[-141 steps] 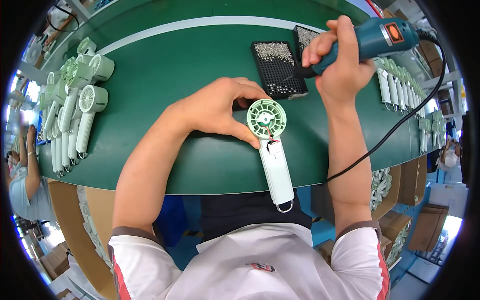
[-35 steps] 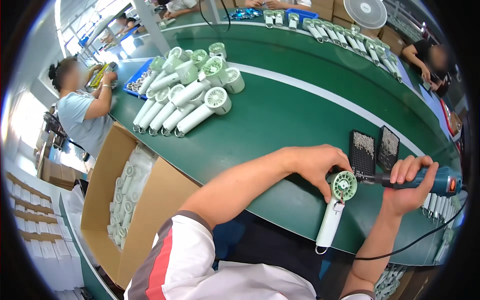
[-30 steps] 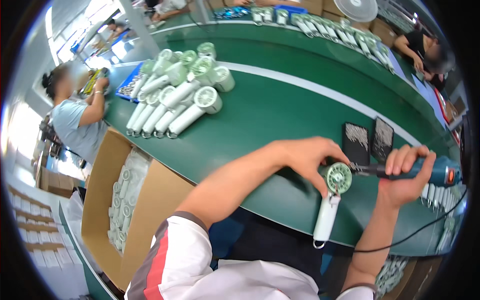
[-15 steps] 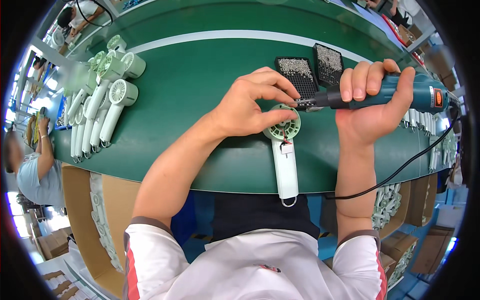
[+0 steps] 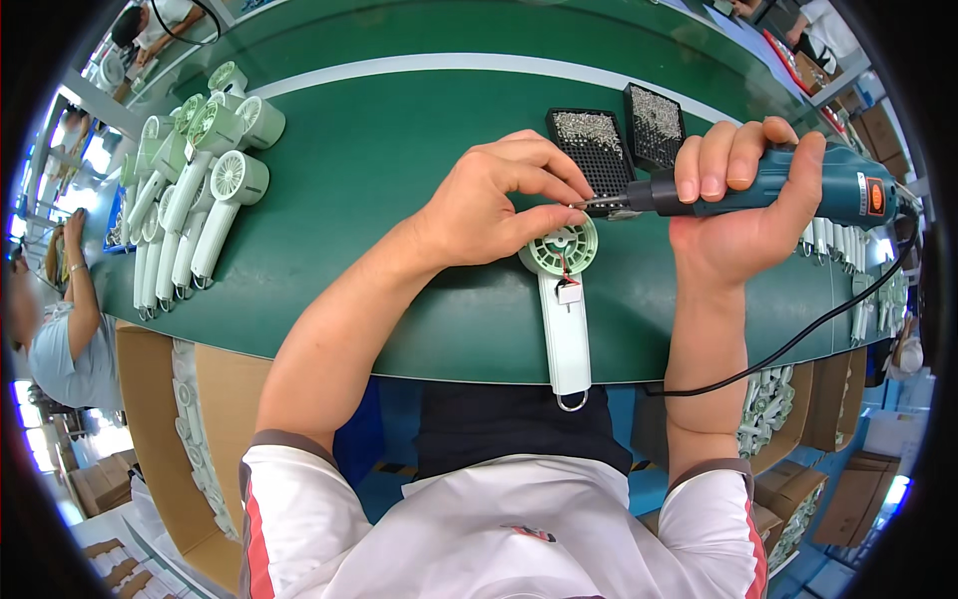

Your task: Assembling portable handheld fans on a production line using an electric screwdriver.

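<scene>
My right hand [image 5: 743,205] is wrapped round a teal electric screwdriver [image 5: 843,186], held level with its bit pointing left. At the bit's tip, the thumb and forefinger of my left hand [image 5: 499,205] pinch together. Whatever small piece they hold there is too small to make out. Just below lies a pale green and white handheld fan [image 5: 566,334], its round slotted head toward the far side and its handle toward me. Red and black wires with a white connector [image 5: 570,294] show at the neck. Behind the bit sit two black trays of small screws [image 5: 589,135] [image 5: 656,120].
On the green table [image 5: 399,130], several handheld fans [image 5: 215,180] are piled at the left. A black cord [image 5: 798,344] loops from the screwdriver toward my right forearm. Cardboard boxes [image 5: 160,429] with fan parts stand below the table edge. A co-worker [image 5: 65,339] is at the far left.
My left thumb has risen off the fan head to meet the forefinger at the bit's tip. The fan and table have shifted slightly left in view. The screwdriver stays nearly still.
</scene>
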Demonstrator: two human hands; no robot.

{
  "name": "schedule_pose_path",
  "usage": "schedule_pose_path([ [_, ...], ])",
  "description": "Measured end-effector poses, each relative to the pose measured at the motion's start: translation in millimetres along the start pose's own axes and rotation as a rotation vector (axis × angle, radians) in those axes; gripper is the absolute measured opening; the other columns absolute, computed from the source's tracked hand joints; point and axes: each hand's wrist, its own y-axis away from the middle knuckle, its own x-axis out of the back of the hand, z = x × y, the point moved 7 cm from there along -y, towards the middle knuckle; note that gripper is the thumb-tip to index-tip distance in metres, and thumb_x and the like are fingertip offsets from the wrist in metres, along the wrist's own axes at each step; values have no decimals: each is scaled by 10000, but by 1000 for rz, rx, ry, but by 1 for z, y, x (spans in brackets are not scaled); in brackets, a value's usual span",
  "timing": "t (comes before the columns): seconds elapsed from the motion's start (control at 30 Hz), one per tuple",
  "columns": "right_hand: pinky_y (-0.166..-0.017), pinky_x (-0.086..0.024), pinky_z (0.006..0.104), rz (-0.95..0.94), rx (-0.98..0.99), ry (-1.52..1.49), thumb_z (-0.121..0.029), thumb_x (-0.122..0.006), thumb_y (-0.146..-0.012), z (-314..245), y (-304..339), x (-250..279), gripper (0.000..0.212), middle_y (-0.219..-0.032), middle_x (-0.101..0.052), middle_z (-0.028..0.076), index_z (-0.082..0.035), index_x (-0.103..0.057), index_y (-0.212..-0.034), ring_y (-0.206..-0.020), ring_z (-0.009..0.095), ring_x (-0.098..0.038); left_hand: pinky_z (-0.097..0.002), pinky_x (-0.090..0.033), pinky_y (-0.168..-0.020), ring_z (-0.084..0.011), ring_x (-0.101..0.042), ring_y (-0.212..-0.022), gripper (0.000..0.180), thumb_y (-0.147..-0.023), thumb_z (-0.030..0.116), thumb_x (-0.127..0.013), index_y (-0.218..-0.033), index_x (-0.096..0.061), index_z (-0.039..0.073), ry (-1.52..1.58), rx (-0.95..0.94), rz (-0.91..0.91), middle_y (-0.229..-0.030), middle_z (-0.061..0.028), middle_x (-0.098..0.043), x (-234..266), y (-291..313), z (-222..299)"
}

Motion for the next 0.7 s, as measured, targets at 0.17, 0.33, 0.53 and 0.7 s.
schedule_pose_path([
  [0.17, -425, -422, 343, -33, 10, 12, -439, -499, -1040, 0, 1, -3, 396, -609, -494, 25, -68, -635, -1023, -463, 164, -456, -351, -537, -843, -227, -669, -928, 129, -781, 47, -807, -908, -789, 38, -3, 13, -10, -978, -55, -746, -1, 0, 0],
  [0.33, -426, -397, 320, -69, 8, 43, -433, -480, -1048, 1, 4, -8, 389, -613, -464, 9, -88, -660, -1030, -474, 147, -430, -349, -553, -839, -235, -665, -962, 137, -797, -27, -778, -932, -778, -1, -25, 9, -54, -1014, -84, -744, -2, -1, 5],
  [0.53, -436, -376, 295, -116, 0, 71, -436, -460, -1056, 2, 6, -12, 392, -619, -436, -8, -115, -682, -1024, -497, 130, -407, -350, -542, -847, -226, -659, -936, 111, -789, 26, -795, -900, -789, 30, -46, 14, -28, -971, -49, -742, -2, -1, 3],
  [0.7, -448, -385, 303, -113, 6, 82, -431, -460, -1059, 2, 3, -13, 392, -625, -444, -1, -104, -676, -1034, -503, 135, -414, -368, -526, -892, -261, -648, -1057, 520, -692, 136, -897, -1176, -730, 44, 19, 47, -88, -1129, -110, -713, 6, 0, -1],
])
